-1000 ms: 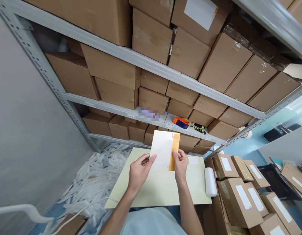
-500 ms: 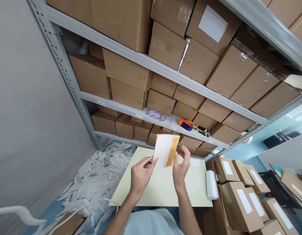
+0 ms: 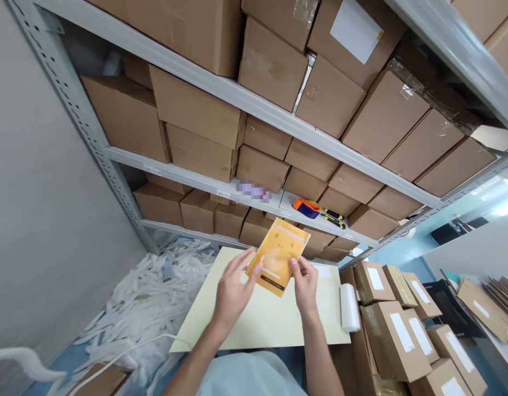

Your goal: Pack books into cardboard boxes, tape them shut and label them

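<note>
A yellow booklet (image 3: pixel 277 256) with dark printing and a black band near its lower edge is held tilted above the pale table (image 3: pixel 254 324). My right hand (image 3: pixel 305 283) pinches its right edge, the thumb on the cover. At the left edge, my left hand (image 3: pixel 233 286) has its thumb over the cover and its fingers against the side. The booklet's back is hidden from me.
Behind the table, a grey metal shelf (image 3: pixel 254 107) carries cardboard boxes. An orange and blue tape dispenser (image 3: pixel 307 208) and yellow-black cutters (image 3: pixel 333 217) lie on it. A white roll (image 3: pixel 350 308) stands right, beside labelled boxes (image 3: pixel 396 335). White scraps (image 3: pixel 142 308) cover the left floor.
The booklet has turned from its white side to its yellow cover. My right hand has closed on its right edge. The view has shifted slightly.
</note>
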Demonstrator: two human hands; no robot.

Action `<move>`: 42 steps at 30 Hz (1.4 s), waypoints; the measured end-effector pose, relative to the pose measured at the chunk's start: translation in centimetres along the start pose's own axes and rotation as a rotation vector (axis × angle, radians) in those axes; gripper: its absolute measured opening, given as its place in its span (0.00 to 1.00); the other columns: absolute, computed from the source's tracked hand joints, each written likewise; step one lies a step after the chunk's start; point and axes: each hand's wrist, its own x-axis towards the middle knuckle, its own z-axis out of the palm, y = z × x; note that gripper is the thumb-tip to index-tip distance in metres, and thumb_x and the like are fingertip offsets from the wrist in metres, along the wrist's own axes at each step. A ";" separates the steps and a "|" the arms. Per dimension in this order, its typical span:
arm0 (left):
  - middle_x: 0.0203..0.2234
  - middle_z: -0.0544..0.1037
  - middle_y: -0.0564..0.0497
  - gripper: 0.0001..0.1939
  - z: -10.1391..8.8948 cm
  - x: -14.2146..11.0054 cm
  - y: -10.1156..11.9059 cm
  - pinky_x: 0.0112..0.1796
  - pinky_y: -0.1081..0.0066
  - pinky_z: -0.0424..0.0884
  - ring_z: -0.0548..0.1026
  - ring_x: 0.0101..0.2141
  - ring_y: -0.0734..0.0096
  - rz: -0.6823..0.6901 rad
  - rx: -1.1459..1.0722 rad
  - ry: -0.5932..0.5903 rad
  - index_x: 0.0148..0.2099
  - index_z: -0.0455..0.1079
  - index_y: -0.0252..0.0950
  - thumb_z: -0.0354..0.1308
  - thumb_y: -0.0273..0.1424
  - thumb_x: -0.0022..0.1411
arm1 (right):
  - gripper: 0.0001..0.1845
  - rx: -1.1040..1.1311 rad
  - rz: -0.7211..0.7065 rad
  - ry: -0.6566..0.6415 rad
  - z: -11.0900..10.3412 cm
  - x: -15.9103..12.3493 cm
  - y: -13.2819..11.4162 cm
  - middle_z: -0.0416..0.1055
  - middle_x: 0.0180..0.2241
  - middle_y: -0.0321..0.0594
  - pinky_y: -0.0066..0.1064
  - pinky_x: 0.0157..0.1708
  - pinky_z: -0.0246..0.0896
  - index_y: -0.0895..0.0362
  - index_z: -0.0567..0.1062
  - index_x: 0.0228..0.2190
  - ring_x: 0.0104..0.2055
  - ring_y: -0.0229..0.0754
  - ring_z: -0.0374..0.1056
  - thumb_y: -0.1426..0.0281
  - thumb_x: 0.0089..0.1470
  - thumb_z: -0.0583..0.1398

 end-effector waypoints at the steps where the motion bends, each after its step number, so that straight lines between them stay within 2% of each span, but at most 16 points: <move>1: 0.55 0.86 0.38 0.28 -0.6 0.8 -0.2 0.55 0.54 0.83 0.84 0.54 0.46 -0.103 -0.048 -0.015 0.53 0.87 0.41 0.71 0.57 0.62 | 0.30 0.027 0.032 -0.038 -0.6 0.4 0.1 0.84 0.32 0.44 0.34 0.32 0.74 0.57 0.87 0.37 0.33 0.47 0.76 0.41 0.60 0.69; 5: 0.41 0.89 0.39 0.35 -2.5 2.5 -0.7 0.43 0.57 0.84 0.87 0.41 0.47 -0.443 -0.339 -0.306 0.44 0.87 0.37 0.76 0.63 0.51 | 0.33 0.078 0.109 -0.139 -1.2 0.9 0.8 0.85 0.33 0.46 0.34 0.30 0.75 0.57 0.89 0.42 0.31 0.47 0.77 0.39 0.58 0.70; 8: 0.34 0.87 0.42 0.32 -2.7 2.3 -0.6 0.38 0.62 0.82 0.86 0.37 0.51 -0.477 -0.368 -0.281 0.40 0.86 0.36 0.80 0.59 0.47 | 0.33 0.068 0.111 -0.147 -0.5 1.0 1.6 0.84 0.32 0.44 0.33 0.29 0.73 0.58 0.89 0.41 0.30 0.46 0.76 0.39 0.59 0.69; 11: 0.31 0.86 0.44 0.30 -2.2 1.5 -0.3 0.35 0.66 0.80 0.84 0.35 0.54 -0.389 -0.283 -0.172 0.37 0.85 0.37 0.79 0.59 0.48 | 0.33 0.064 0.100 -0.117 0.1 1.4 2.3 0.84 0.32 0.43 0.34 0.31 0.75 0.58 0.88 0.41 0.31 0.46 0.76 0.39 0.59 0.69; 14: 0.32 0.86 0.46 0.26 -1.6 1.0 0.3 0.37 0.66 0.80 0.83 0.33 0.59 -0.246 -0.172 -0.072 0.36 0.84 0.38 0.75 0.58 0.56 | 0.34 0.032 0.081 -0.057 0.5 1.6 2.9 0.85 0.33 0.45 0.37 0.36 0.78 0.58 0.88 0.40 0.35 0.49 0.79 0.38 0.59 0.68; 16: 0.33 0.86 0.46 0.24 -1.3 0.8 0.8 0.38 0.66 0.80 0.82 0.33 0.60 -0.148 -0.091 0.002 0.35 0.84 0.39 0.71 0.56 0.61 | 0.35 0.008 0.054 0.036 0.9 1.3 3.0 0.87 0.39 0.49 0.41 0.42 0.81 0.59 0.88 0.44 0.42 0.53 0.83 0.38 0.58 0.69; 19: 0.33 0.86 0.46 0.21 -1.1 0.8 1.5 0.39 0.65 0.80 0.83 0.34 0.59 -0.029 0.010 0.103 0.35 0.83 0.40 0.68 0.52 0.66 | 0.35 -0.030 0.009 0.200 2.0 -0.2 2.6 0.84 0.57 0.56 0.48 0.58 0.80 0.57 0.85 0.56 0.59 0.57 0.82 0.43 0.62 0.69; 21: 0.34 0.87 0.45 0.18 -0.8 0.5 1.8 0.41 0.63 0.81 0.84 0.35 0.58 0.042 0.060 0.146 0.37 0.84 0.40 0.67 0.49 0.69 | 0.33 -0.027 0.020 0.178 3.1 -1.6 2.2 0.83 0.60 0.55 0.49 0.61 0.79 0.56 0.85 0.59 0.61 0.58 0.81 0.47 0.64 0.69; 25: 0.41 0.89 0.45 0.13 0.9 -1.3 2.1 0.48 0.60 0.83 0.86 0.41 0.57 0.214 0.096 0.101 0.43 0.88 0.43 0.64 0.41 0.75 | 0.29 0.037 0.063 0.029 5.3 -3.5 1.4 0.88 0.47 0.50 0.43 0.50 0.82 0.57 0.88 0.50 0.49 0.54 0.83 0.47 0.61 0.72; 28: 0.44 0.89 0.45 0.12 2.0 -2.8 2.0 0.47 0.61 0.84 0.86 0.42 0.59 0.338 0.106 0.027 0.48 0.88 0.45 0.62 0.36 0.76 | 0.29 0.005 0.064 0.092 5.4 -2.9 1.0 0.82 0.30 0.42 0.33 0.36 0.76 0.59 0.85 0.33 0.33 0.45 0.75 0.43 0.60 0.70; 31: 0.48 0.89 0.46 0.12 1.6 -2.4 1.7 0.52 0.60 0.83 0.86 0.47 0.59 0.382 0.129 -0.025 0.55 0.86 0.44 0.63 0.35 0.76 | 0.35 0.003 0.043 0.142 3.9 -1.3 0.4 0.77 0.27 0.40 0.31 0.30 0.68 0.59 0.82 0.29 0.29 0.40 0.68 0.37 0.59 0.68; 34: 0.53 0.88 0.42 0.18 -0.3 0.1 1.1 0.56 0.55 0.82 0.84 0.54 0.52 0.239 0.175 0.027 0.58 0.85 0.42 0.67 0.45 0.74 | 0.37 -0.006 0.022 0.032 1.6 0.0 -0.1 0.76 0.27 0.40 0.31 0.30 0.66 0.59 0.82 0.30 0.29 0.40 0.67 0.35 0.56 0.69; 35: 0.53 0.87 0.41 0.22 -1.0 1.2 0.8 0.54 0.54 0.82 0.84 0.53 0.50 0.151 0.153 0.007 0.58 0.85 0.41 0.67 0.50 0.72 | 0.36 -0.015 0.023 -0.016 1.0 0.3 -0.1 0.76 0.26 0.40 0.31 0.29 0.66 0.59 0.83 0.30 0.29 0.40 0.66 0.36 0.56 0.69; 37: 0.50 0.88 0.40 0.30 -2.0 2.9 0.4 0.48 0.56 0.85 0.86 0.49 0.49 -0.052 0.020 -0.133 0.54 0.86 0.39 0.68 0.58 0.66 | 0.35 -0.024 0.032 -0.084 -0.1 0.7 0.1 0.75 0.25 0.39 0.30 0.29 0.65 0.59 0.83 0.30 0.28 0.40 0.66 0.37 0.56 0.70; 39: 0.43 0.89 0.41 0.33 -2.4 3.7 0.1 0.42 0.59 0.85 0.87 0.42 0.50 -0.218 -0.136 -0.264 0.49 0.87 0.37 0.71 0.62 0.61 | 0.34 -0.024 0.043 -0.103 -0.6 1.1 0.6 0.75 0.25 0.39 0.30 0.29 0.65 0.59 0.84 0.30 0.28 0.40 0.67 0.38 0.57 0.70; 42: 0.39 0.90 0.41 0.34 -1.7 3.6 -0.1 0.38 0.62 0.85 0.87 0.38 0.53 -0.268 -0.202 -0.212 0.43 0.87 0.35 0.74 0.63 0.56 | 0.34 -0.014 0.069 -0.088 -0.6 1.8 1.8 0.81 0.29 0.43 0.32 0.31 0.71 0.59 0.85 0.33 0.31 0.45 0.74 0.38 0.56 0.70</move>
